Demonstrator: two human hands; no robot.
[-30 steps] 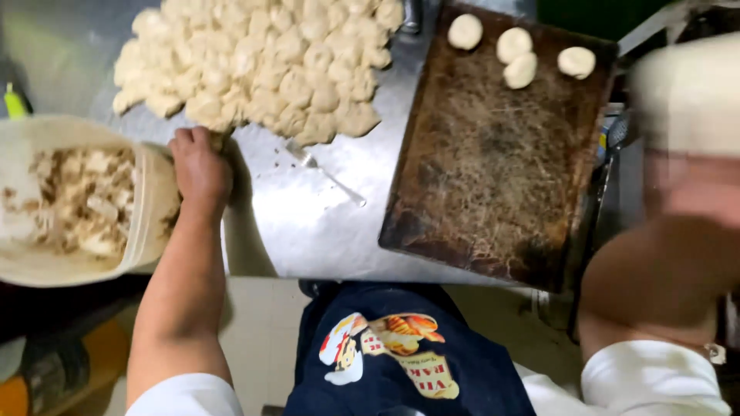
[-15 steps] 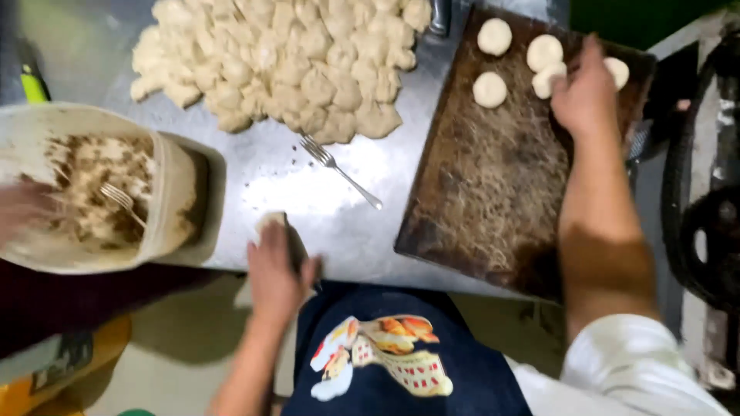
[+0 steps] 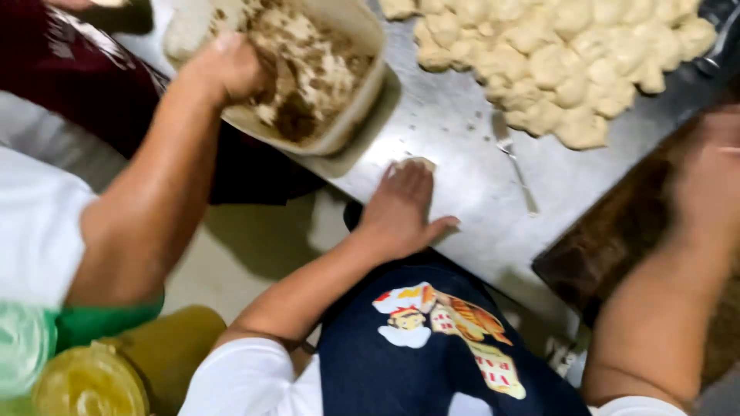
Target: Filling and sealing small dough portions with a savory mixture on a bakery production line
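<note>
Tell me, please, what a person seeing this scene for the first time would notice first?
Probably the big heap of pale dough pieces at the top right of the steel table. Next, the left hand pressed flat on a small piece of dough at the table's near edge. At upper left, a co-worker's hand reaches into a tub of brownish filling.

- One tub (image 3: 351, 115) of crumbly filling at eleven o'clock.
- One heap of dough lumps (image 3: 555, 54) at one o'clock.
- One fork (image 3: 515, 160).
- One flattened dough piece (image 3: 414, 162) on the desk (image 3: 455, 192).
</note>
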